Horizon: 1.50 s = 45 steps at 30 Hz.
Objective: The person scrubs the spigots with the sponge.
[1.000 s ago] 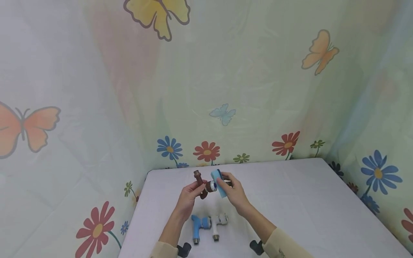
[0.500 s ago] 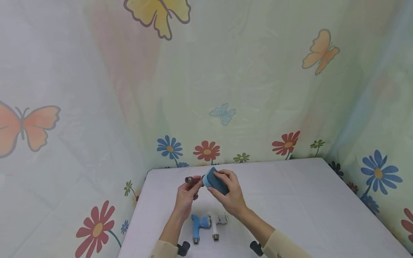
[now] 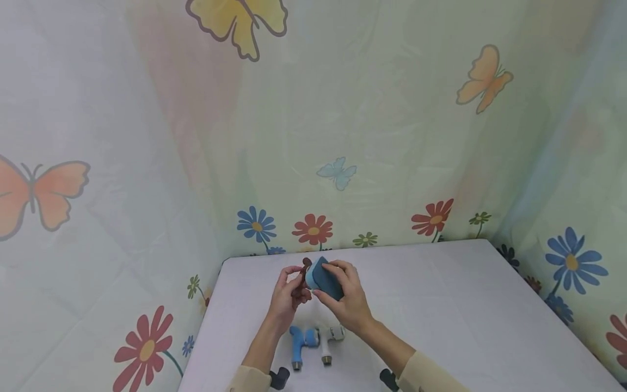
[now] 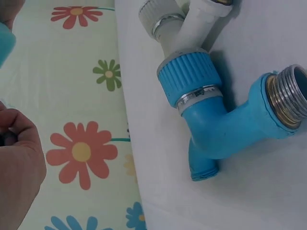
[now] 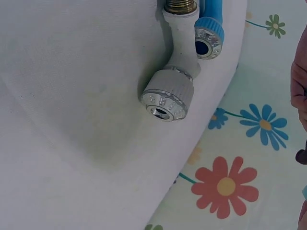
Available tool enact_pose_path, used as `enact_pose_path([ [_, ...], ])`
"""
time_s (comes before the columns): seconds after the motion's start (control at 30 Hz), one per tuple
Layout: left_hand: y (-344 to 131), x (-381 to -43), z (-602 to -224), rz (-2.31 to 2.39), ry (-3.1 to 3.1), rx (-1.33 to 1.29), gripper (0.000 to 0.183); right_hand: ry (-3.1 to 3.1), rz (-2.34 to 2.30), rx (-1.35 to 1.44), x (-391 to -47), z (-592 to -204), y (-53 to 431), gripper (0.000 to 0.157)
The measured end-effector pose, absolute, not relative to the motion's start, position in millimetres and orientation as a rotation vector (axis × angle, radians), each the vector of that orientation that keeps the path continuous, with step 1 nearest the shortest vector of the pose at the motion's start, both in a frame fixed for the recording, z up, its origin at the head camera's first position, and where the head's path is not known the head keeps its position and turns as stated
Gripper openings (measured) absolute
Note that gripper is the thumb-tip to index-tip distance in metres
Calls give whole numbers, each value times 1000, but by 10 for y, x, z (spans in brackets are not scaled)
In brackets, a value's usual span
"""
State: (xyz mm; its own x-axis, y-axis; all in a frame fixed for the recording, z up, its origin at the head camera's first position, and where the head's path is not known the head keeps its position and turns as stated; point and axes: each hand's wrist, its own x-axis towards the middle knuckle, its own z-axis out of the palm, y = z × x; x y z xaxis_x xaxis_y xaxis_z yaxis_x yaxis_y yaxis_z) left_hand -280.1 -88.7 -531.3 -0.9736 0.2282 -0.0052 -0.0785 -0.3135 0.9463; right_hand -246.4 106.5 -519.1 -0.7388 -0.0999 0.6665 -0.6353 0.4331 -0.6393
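Observation:
Above the table, my left hand [image 3: 284, 298] holds a brown tap [image 3: 307, 262], mostly hidden behind its fingers and the sponge. My right hand [image 3: 351, 302] grips a two-tone sponge [image 3: 330, 282], light blue on one face and dark blue on the other. The light face is against the brown tap's knob side; the exact contact is hidden. Below the hands, a blue tap [image 3: 297, 344] lies beside a white tap [image 3: 326, 347]. Up close in the left wrist view, the blue tap [image 4: 211, 129] shows its threaded metal end. Held things are barely visible in both wrist views.
A white cloth covers the table [image 3: 431, 305]. Behind it hangs a curtain [image 3: 401, 163] printed with flowers and butterflies. Two dark objects [image 3: 280, 378] sit near the sleeves at the lower edge of the head view.
The sponge has moved left from beside the brown tap to against it, dark face now showing. The brown tap has turned in my left hand. Both taps on the table stay put.

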Motion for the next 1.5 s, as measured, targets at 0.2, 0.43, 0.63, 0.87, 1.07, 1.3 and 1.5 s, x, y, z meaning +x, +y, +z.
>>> enact_pose_path([
  [0.2, -885, -2801, -5321, 2299, 1721, 250, 42, -2182, 1391, 473, -2557, -5188, 1060, 58],
  [0.43, -928, -2796, -5330, 2168, 1860, 393, 43, -2315, 1562, 202, -2643, -5240, 1161, 53],
  [0.63, -887, -2789, -5363, 2104, 1925, 385, 43, -2350, 1583, 144, -2631, -5319, 1200, 57],
  [0.87, -852, -2798, -5417, 2250, 2006, 130, 43, -2261, 1255, 449, -2508, -5319, 1098, 57],
  [1.07, -817, -2791, -5376, 2273, 2002, 128, 42, -2237, 1148, 514, -2491, -5350, 1053, 56],
  [1.3, -797, -2762, -5369, 2239, 1941, 323, 37, -2346, 1559, 258, -2598, -5306, 1119, 43],
  [1.5, -788, -2740, -5395, 2322, 1827, 303, 36, -2321, 2084, 43, -2650, -5283, 1165, 43],
])
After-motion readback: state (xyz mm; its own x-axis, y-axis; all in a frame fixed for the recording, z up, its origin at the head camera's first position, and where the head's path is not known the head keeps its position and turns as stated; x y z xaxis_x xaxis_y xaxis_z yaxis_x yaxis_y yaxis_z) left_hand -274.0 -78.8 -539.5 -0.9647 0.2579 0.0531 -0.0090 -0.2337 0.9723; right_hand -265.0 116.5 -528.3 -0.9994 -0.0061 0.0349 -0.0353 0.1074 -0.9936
